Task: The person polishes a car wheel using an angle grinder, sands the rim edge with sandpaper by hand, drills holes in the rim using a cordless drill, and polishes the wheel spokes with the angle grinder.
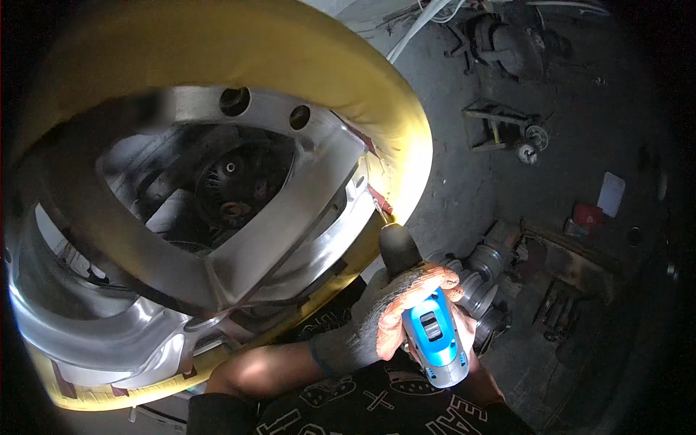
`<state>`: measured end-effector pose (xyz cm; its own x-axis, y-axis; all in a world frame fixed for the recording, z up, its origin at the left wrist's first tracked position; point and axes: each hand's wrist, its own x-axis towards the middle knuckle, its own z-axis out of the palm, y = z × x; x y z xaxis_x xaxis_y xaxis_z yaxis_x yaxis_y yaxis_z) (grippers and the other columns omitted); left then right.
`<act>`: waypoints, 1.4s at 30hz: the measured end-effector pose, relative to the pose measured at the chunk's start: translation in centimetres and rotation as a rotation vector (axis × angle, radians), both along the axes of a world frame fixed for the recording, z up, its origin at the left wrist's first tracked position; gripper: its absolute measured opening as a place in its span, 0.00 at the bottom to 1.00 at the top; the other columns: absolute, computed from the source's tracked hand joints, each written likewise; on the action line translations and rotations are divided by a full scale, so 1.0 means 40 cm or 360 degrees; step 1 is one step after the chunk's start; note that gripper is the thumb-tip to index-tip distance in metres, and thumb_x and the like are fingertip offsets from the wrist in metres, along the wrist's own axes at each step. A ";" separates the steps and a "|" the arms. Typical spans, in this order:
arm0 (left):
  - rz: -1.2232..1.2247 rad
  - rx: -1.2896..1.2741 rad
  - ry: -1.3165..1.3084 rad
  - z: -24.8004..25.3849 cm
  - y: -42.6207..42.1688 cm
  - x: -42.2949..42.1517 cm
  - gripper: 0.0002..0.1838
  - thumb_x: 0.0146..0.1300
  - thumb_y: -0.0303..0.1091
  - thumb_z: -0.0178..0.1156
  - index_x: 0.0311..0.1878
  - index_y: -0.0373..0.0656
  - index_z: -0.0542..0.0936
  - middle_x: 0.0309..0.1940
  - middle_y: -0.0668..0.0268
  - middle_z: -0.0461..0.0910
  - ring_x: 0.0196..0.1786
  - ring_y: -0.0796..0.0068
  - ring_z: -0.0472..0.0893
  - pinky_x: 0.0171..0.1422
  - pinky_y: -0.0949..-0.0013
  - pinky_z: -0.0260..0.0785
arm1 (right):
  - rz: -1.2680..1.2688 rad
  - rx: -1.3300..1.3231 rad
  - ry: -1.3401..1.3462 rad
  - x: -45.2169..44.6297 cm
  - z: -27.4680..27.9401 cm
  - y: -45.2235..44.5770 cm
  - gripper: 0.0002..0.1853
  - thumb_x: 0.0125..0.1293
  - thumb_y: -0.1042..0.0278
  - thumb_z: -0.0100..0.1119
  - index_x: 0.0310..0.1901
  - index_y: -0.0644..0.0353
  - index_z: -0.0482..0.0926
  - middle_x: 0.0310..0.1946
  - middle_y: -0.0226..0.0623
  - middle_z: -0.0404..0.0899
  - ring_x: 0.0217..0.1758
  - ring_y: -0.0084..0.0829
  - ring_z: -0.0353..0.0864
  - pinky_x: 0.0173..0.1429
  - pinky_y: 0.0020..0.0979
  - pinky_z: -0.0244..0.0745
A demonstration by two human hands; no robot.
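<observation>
A blue cordless drill (437, 330) with a black chuck points up and away from me. My left hand (370, 315), in a grey and orange work glove, wraps round the drill's front part. My right hand (466, 326) is at the drill's rear right side, mostly hidden behind its body; its fingers do not show clearly. The thin bit (381, 213) reaches the inner edge of a big yellow ring (409, 159), beside a reddish-brown strip (379, 199). Whether the tip touches is hard to tell. Inside the ring sits a silvery spoked metal frame (264, 243).
Round metal parts (487, 262) are stacked on the floor at the right. Beyond them stand a rusty bench-like piece (573, 264), a red object (588, 214) and a pale sheet (611, 194). A metal stand (493, 125) and dark machinery (511, 47) are farther off.
</observation>
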<state>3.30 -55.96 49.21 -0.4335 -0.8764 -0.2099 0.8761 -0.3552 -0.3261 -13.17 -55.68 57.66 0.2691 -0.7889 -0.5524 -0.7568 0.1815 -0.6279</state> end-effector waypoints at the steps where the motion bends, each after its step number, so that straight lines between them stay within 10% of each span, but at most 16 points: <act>1: -0.0014 0.0003 0.0025 0.003 -0.003 0.004 0.21 0.69 0.41 0.52 0.55 0.31 0.73 0.53 0.51 0.76 0.60 0.56 0.75 0.67 0.55 0.65 | -0.0145 0.0194 0.0061 -0.008 0.001 0.002 0.25 0.61 0.76 0.61 0.59 0.74 0.72 0.51 0.53 0.79 0.51 0.39 0.82 0.58 0.36 0.74; 15: -0.0057 0.0017 -0.0004 -0.009 -0.005 0.005 0.22 0.70 0.43 0.52 0.56 0.32 0.73 0.52 0.50 0.78 0.58 0.59 0.77 0.66 0.57 0.67 | -0.0028 0.0102 0.0157 0.035 0.018 -0.019 0.27 0.57 0.76 0.63 0.59 0.74 0.72 0.48 0.51 0.80 0.46 0.38 0.83 0.53 0.35 0.76; 20: -0.0066 0.0051 0.0115 -0.004 -0.023 0.028 0.23 0.70 0.45 0.51 0.55 0.32 0.73 0.51 0.50 0.78 0.57 0.60 0.78 0.65 0.58 0.68 | 0.0627 -0.0522 0.0070 0.094 0.013 -0.069 0.28 0.58 0.76 0.62 0.61 0.73 0.70 0.48 0.50 0.80 0.45 0.36 0.83 0.52 0.34 0.76; 30: -0.0017 0.0020 0.0033 -0.007 -0.007 0.016 0.22 0.71 0.43 0.50 0.55 0.31 0.73 0.52 0.51 0.77 0.57 0.59 0.78 0.66 0.58 0.67 | 0.0162 0.0004 0.0092 0.060 0.018 -0.040 0.30 0.55 0.75 0.65 0.61 0.73 0.70 0.48 0.50 0.81 0.47 0.37 0.84 0.55 0.36 0.76; 36: 0.0035 0.0018 0.0051 0.001 -0.014 0.025 0.23 0.70 0.44 0.50 0.55 0.31 0.73 0.51 0.50 0.78 0.57 0.58 0.78 0.65 0.57 0.68 | 0.0363 -0.0496 0.0181 0.066 0.004 -0.034 0.28 0.50 0.67 0.72 0.53 0.66 0.77 0.31 0.32 0.84 0.29 0.25 0.84 0.37 0.25 0.80; 42: 0.0068 0.0118 0.0146 -0.015 -0.003 0.009 0.22 0.70 0.44 0.51 0.54 0.31 0.74 0.51 0.50 0.78 0.56 0.58 0.78 0.65 0.56 0.68 | 0.0535 -0.0402 0.0183 0.113 0.025 -0.068 0.30 0.54 0.77 0.65 0.60 0.74 0.70 0.47 0.52 0.81 0.47 0.39 0.84 0.55 0.36 0.76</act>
